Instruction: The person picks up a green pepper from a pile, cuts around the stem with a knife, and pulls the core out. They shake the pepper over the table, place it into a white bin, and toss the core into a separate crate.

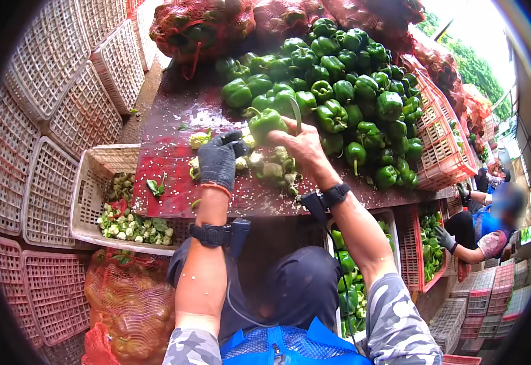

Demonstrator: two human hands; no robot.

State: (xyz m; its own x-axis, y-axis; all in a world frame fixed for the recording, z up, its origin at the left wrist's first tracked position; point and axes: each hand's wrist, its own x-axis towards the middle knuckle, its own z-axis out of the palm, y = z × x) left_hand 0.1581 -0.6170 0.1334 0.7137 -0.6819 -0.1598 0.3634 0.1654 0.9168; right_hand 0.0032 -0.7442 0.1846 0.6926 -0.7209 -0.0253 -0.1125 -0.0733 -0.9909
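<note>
Gripping one green pepper (266,121), the bare right hand (302,146) closes its fingers around the pepper's side, and a thin curved blade (296,114) rises above its knuckles. The gloved left hand (220,159) sits just beside the pepper with its fingers curled; I cannot tell whether it holds anything. Each wrist wears one dark strap. Under both hands lies a small cluster of pale cut cores (268,169). Beyond the right hand is one pile of peppers (344,91), dozens strong. Left of the left hand is one white crate (86,182) holding more cores. The surface is a wet dark-red board (168,152) speckled with seeds. One co-worker (487,234) bends at the far right, in daylight among stacked crates.
</note>
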